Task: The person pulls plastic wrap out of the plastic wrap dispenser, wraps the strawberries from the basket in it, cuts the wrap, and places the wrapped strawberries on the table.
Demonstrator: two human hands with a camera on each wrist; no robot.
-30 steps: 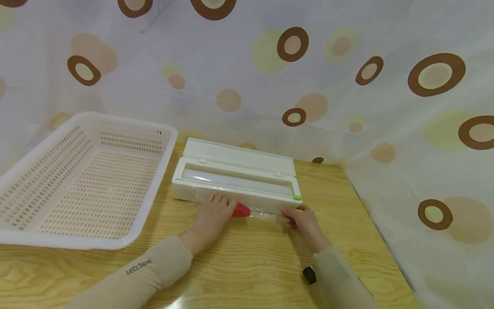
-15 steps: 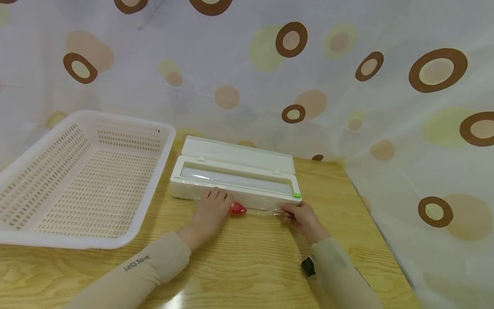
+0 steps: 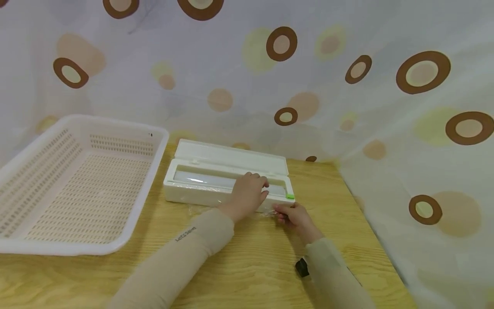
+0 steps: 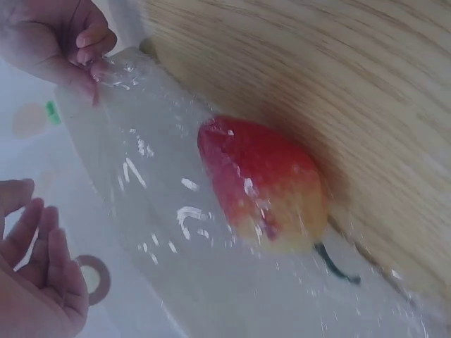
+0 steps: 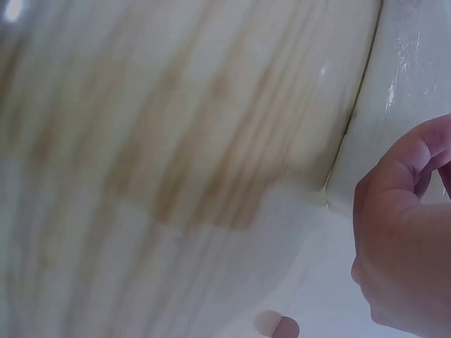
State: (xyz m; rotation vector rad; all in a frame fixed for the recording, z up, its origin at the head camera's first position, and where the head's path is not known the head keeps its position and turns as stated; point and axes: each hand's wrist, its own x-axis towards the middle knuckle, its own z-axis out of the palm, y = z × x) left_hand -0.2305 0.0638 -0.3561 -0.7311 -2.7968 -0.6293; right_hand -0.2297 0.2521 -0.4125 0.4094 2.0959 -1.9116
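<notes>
On the table lies a long white cling film box (image 3: 193,195), lid tipped back, a film roll (image 3: 204,178) inside. My left hand (image 3: 248,192) hovers over the box's middle with loosely bent fingers and nothing in them. At the box's front right corner, my right hand (image 3: 296,218) pinches the edge of the clear cling film (image 4: 151,211) between thumb and fingers. Under that film, in the left wrist view, sits a red and yellow pear-shaped fruit (image 4: 268,186) with a dark green stem. My left hand and forearm hide the fruit in the head view.
A large white plastic basket (image 3: 127,234) stands to the left of the box. A green slider (image 3: 290,196) sits at the box's right end. The wooden table (image 3: 254,274) meets a dotted curtain (image 3: 231,64) at the back and right. Something black (image 3: 302,268) shows by the right sleeve.
My left hand has let go of the fruit area, lifted, and moved right over the box. My right hand keeps its pinch on the film at the corner.
</notes>
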